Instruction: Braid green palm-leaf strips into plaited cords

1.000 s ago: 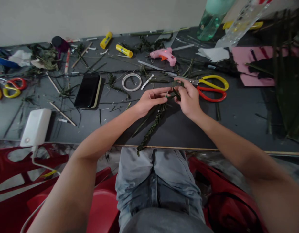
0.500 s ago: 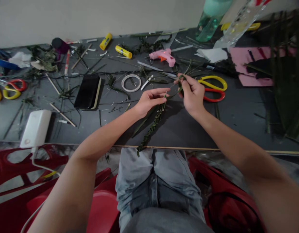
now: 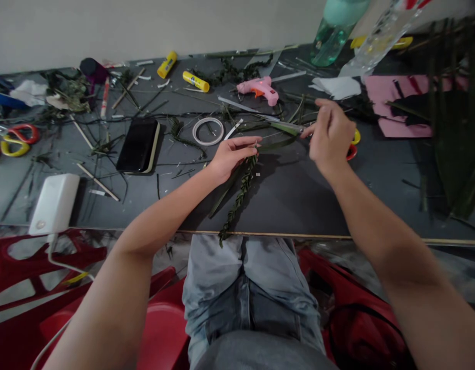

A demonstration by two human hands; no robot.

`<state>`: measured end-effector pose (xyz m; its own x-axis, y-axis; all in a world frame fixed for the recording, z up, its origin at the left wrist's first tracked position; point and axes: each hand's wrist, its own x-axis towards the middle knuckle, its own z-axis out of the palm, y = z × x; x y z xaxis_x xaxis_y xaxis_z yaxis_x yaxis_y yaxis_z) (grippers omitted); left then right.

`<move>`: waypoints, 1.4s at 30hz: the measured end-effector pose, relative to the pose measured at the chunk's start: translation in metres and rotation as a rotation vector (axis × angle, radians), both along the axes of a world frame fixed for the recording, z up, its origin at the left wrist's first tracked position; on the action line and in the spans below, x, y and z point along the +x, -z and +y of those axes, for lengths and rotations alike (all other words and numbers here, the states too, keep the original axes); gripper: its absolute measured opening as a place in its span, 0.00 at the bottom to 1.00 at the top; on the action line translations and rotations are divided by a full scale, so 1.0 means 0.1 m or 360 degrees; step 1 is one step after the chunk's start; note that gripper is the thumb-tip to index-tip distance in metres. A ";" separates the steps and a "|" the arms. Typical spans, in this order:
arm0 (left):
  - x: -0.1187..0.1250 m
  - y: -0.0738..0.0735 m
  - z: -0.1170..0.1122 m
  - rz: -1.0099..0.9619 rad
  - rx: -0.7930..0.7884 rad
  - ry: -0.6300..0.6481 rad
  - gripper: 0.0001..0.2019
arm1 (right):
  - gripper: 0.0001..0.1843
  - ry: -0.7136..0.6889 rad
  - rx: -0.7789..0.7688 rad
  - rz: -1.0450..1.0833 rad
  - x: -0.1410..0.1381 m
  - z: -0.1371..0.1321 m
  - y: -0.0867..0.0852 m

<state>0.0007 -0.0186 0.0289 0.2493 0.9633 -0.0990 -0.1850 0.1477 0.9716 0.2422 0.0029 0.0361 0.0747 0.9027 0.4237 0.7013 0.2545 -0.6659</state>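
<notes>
My left hand (image 3: 230, 160) pinches the top end of a dark green braided leaf strand (image 3: 243, 190) between thumb and fingers. The braid hangs down to the table's front edge, its tip over my lap. From the pinch a loose leaf strip (image 3: 278, 145) curves out to the right. My right hand (image 3: 333, 136) is raised to the right of it, fingers curled closed; what they hold, if anything, I cannot make out. Behind and under that hand is a pair of scissors (image 3: 356, 136), its yellow and red handles partly hidden by the hand.
On the grey table (image 3: 299, 205) are a tape roll (image 3: 196, 134), a phone (image 3: 137, 146), a pink glue gun (image 3: 259, 88), glue sticks (image 3: 196, 81) and a white power bank (image 3: 55, 204). Leaf scraps lie scattered. Bottles (image 3: 333, 38) and pink paper (image 3: 379, 103) are at the right back.
My right hand has moved right and slightly up, away from the left, letting go of the leaf strip. My left hand keeps its pinch and has shifted slightly left.
</notes>
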 end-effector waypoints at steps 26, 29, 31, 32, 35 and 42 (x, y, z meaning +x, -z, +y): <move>0.05 0.12 -0.09 0.0256 0.0399 0.0127 0.20 | 0.19 0.0241 0.0184 -0.0519 0.22 0.20 -0.05; 0.09 0.11 -0.15 0.0280 0.0421 0.0228 0.20 | 0.24 0.0113 0.0196 -0.0018 0.12 0.17 -0.02; 0.11 0.11 -0.18 0.0267 0.0416 0.0255 0.21 | 0.26 -0.0006 0.0120 0.0248 0.02 0.09 -0.07; 0.12 0.10 -0.19 0.0260 0.0408 0.0252 0.21 | 0.27 -0.0036 0.0080 0.0351 -0.04 0.05 -0.10; 0.13 0.10 -0.20 0.0251 0.0378 0.0222 0.21 | 0.31 -0.0117 -0.0071 0.0540 -0.21 -0.07 -0.16; 0.13 0.08 -0.21 0.0235 0.0341 0.0252 0.22 | 0.25 -0.0303 -0.0267 0.0939 -0.42 -0.09 -0.02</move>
